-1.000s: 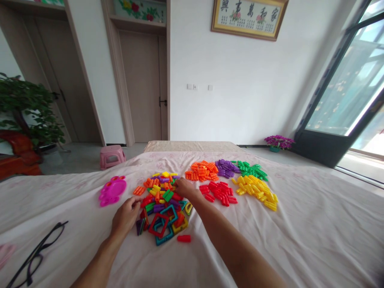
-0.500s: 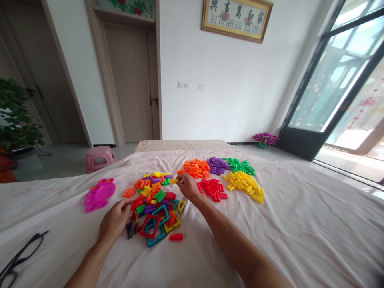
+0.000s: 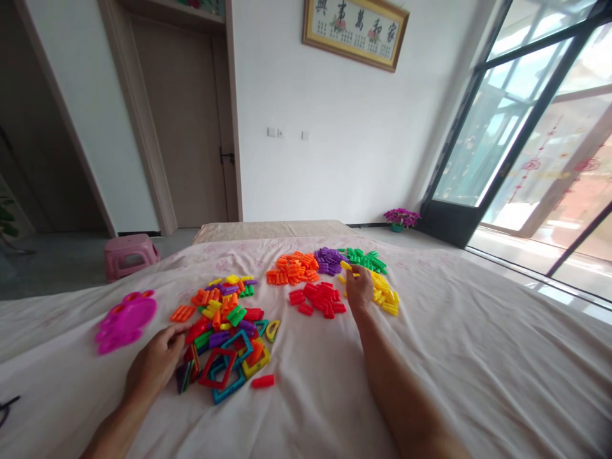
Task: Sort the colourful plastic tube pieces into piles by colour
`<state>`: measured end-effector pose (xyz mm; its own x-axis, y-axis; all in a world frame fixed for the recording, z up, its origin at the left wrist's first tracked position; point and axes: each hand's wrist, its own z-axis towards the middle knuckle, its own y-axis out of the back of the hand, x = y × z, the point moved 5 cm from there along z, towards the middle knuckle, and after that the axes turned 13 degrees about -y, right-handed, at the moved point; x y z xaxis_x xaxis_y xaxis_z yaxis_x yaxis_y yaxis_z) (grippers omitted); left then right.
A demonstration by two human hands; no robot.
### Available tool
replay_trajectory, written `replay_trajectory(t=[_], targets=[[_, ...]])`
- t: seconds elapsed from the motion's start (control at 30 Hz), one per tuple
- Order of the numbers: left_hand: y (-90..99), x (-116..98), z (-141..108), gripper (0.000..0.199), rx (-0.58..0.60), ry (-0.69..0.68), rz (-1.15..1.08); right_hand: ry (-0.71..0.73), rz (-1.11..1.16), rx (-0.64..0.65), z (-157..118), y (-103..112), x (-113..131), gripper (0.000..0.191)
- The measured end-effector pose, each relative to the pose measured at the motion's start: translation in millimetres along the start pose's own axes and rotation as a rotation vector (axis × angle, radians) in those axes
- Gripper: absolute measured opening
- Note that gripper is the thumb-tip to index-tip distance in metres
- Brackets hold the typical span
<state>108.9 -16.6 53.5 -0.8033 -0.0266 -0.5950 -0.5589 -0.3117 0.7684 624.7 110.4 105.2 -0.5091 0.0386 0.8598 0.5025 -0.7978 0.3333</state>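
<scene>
With 12 o'clock pointing away from the person, a pink tray [image 3: 127,322] lies furthest left, at 9 o'clock of the mixed heap [image 3: 236,314] on the creased cloth [image 3: 306,408]. The left hand [image 3: 153,364] rests at 8 o'clock of that heap, its fingertips at the edge; the thumb sits close to the fingers, and I cannot tell if the grip holds a piece. A nudge there could topple the tiles [image 3: 184,374] leaning at the heap's 7 o'clock, beside a red square frame [image 3: 207,366]. At 5 o'clock of the heap, 1 red piece [image 3: 262,381] lies alone; a tug on the cloth could roll it.

Further right, the orange pile [image 3: 291,268] sits at 2 o'clock of the heap, with the red pile [image 3: 318,299] at its 4 o'clock and the purple pile [image 3: 329,260] touching it at 3. A yellow piece [image 3: 345,265] is pinched near its end by the right hand [image 3: 359,287]; should that narrow grip loosen early, the piece could drop among purple or into the green pile [image 3: 367,260], at 3 o'clock of the purple. The yellow pile [image 3: 385,293], rightmost, is partly hidden by the hand; a low wrist could scatter it.
</scene>
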Motion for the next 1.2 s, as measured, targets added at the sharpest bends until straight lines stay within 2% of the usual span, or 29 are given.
replay_trajectory(t=[0.13,0.2,0.27,0.33,0.4,0.5,0.6,0.73,0.87,0.97,1.1,1.2], targets=[[-1.5,2,1,0.038,0.029,0.004,0.017,-0.125,0.073,-0.214,15,23,-25,0.038],[-2.4,4,1,0.038,0.033,0.003,0.017,-0.113,0.113,-0.226,13,22,-26,0.038],[-2.6,5,1,0.038,0.027,0.003,0.014,-0.034,0.129,-0.184,5,13,-18,0.034],[-2.2,4,1,0.038,0.015,0.002,0.015,0.098,0.139,-0.068,-12,-4,-1,0.030],[-1.7,3,1,0.037,0.002,-0.003,0.015,0.234,0.156,0.115,-38,-25,20,0.027],[-1.2,2,0,0.036,-0.019,-0.025,0.016,0.381,0.172,0.446,-90,-54,48,0.026],[-1.2,3,0,0.035,-0.040,-0.053,0.010,0.485,0.131,0.740,-144,-71,69,0.026],[-2.2,4,0,0.035,-0.040,-0.046,0.006,0.630,0.039,0.935,-191,-77,89,0.035],[-2.1,4,0,0.034,-0.035,-0.045,0.005,0.768,0.003,1.076,-212,-77,99,0.036],[-2.0,3,0,0.034,-0.042,-0.056,-0.008,0.739,-0.003,1.081,-211,-79,100,0.031],[-2.9,4,1,0.034,-0.051,-0.058,-0.008,0.562,-0.010,1.001,-199,-80,92,0.032],[-2.9,3,1,0.034,-0.049,-0.055,-0.007,0.428,0.052,0.993,-193,-82,82,0.032]])
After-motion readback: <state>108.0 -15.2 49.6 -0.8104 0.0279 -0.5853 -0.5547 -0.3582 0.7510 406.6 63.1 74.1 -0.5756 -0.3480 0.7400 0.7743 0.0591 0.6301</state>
